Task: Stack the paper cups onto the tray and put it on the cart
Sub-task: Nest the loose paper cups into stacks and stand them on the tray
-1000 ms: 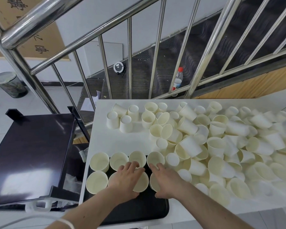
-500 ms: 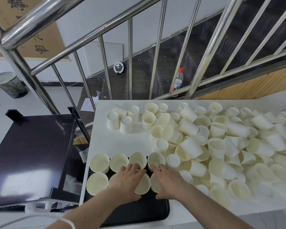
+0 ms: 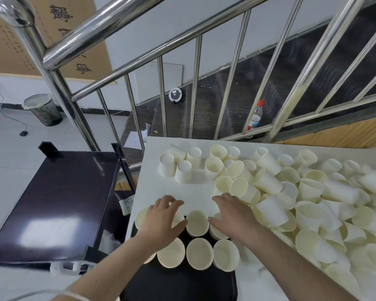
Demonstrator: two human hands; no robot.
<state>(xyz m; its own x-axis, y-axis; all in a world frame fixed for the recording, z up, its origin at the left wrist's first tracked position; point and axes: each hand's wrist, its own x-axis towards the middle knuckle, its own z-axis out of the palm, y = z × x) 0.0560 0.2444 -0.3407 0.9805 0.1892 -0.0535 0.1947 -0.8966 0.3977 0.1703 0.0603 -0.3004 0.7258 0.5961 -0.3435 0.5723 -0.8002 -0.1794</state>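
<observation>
Two rows of upright paper cups [image 3: 197,222] on black tray [image 3: 182,283], both hands' fingers [image 3: 174,202] spread.

The left hand [image 3: 161,222] covers most of the far-left cups on the tray [image 3: 178,285], so only slivers of rim peek out and how the fingers sit on them can't be told. The right hand [image 3: 234,216] hides much of another cup beneath its palm. The tray's near end runs off the bottom edge, and both forearms are cut there too. Over on the right, the heap of loose cups [image 3: 326,213] smears into blur, and it spills past the frame's right side. The cart [image 3: 59,203] loses its near-left corner at the edge. The label on the bottle [image 3: 255,117] behind the railing is too small to read.
</observation>
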